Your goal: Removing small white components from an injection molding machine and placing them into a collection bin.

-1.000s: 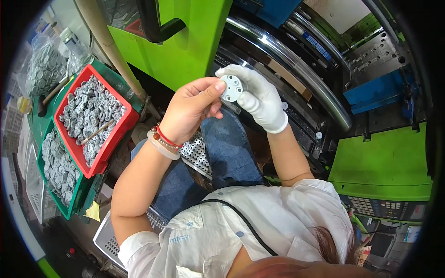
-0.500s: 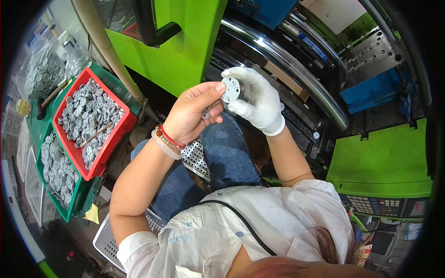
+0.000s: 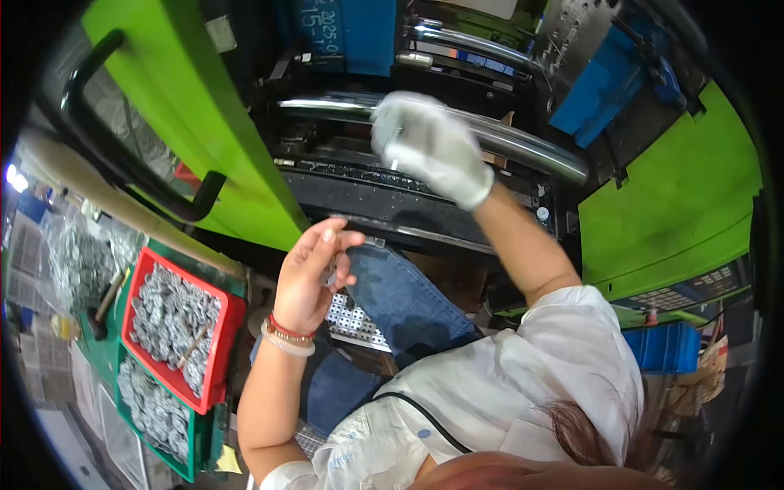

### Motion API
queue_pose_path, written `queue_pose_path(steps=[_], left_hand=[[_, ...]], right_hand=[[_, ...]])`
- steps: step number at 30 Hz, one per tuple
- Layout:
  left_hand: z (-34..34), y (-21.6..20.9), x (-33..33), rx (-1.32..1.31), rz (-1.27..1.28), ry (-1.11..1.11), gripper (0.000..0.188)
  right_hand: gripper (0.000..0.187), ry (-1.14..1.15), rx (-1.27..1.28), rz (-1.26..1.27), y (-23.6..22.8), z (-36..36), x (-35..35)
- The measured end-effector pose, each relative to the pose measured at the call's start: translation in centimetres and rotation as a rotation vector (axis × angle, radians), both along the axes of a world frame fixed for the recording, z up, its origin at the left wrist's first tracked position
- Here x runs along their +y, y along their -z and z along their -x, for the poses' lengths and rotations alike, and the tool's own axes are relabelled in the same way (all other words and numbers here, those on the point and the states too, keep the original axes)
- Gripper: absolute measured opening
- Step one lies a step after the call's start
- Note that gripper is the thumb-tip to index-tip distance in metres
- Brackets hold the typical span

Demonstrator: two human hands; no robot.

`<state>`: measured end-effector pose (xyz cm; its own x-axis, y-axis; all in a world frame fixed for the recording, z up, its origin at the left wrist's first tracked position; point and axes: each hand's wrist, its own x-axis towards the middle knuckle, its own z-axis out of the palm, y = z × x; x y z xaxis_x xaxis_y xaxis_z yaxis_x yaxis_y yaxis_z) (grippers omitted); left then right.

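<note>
My right hand (image 3: 433,151), in a white glove, is raised over the machine's steel tie bar (image 3: 523,147) and smeared by motion. A blurred round grey part (image 3: 389,132) shows at its fingertips, held against the glove. Lower and to the left is my bare left hand (image 3: 310,273), with bracelets at the wrist. Its fingers are curled in, and a small grey piece (image 3: 330,273) shows between them, its kind partly hidden. This hand hovers beside my knee, near the lower end of the green machine door.
At left, a red tray (image 3: 214,384) of grey round parts and a stick stands beside a green tray (image 3: 194,445) of similar parts. A hammer (image 3: 100,322) and bagged parts (image 3: 77,261) lie near. The green door (image 3: 204,122) has a black handle (image 3: 77,90).
My hands have parted. My right hand has moved up and forward over the machine with the round grey part; my left has drawn back lower. The view has swung toward the machine.
</note>
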<state>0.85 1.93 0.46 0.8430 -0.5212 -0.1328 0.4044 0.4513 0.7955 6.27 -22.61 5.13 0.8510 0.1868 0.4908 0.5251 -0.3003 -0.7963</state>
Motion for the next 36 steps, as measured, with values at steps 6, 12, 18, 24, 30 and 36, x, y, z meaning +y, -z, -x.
queue_pose_path(steps=[6,12,18,24,30,36], left_hand=[[0.9,0.0,0.5,-0.014,-0.067,0.005,0.016],[0.4,0.1,-0.1,0.017,-0.084,-0.013,0.016],[0.0,0.2,-0.3,0.027,-0.039,0.017,0.014],[0.0,0.3,-0.2,0.032,-0.007,0.031,0.01],[0.1,0.2,-0.3,0.038,-0.019,0.038,0.01],[0.2,0.3,-0.4,0.05,-0.011,0.052,0.01]], right_hand=[[0.05,0.514,-0.171,0.022,-1.7,-15.1,-13.1],[0.051,0.549,-0.096,0.042,-0.7,-25.8,-16.4],[0.05,0.342,-0.022,-0.123,0.0,-28.7,-17.1],[0.053,0.33,-0.087,-0.067,0.4,-29.1,-17.2],[0.052,0.316,-0.087,-0.058,0.6,-29.7,-17.1],[0.041,0.32,-0.074,-0.214,0.9,-30.4,-16.8]])
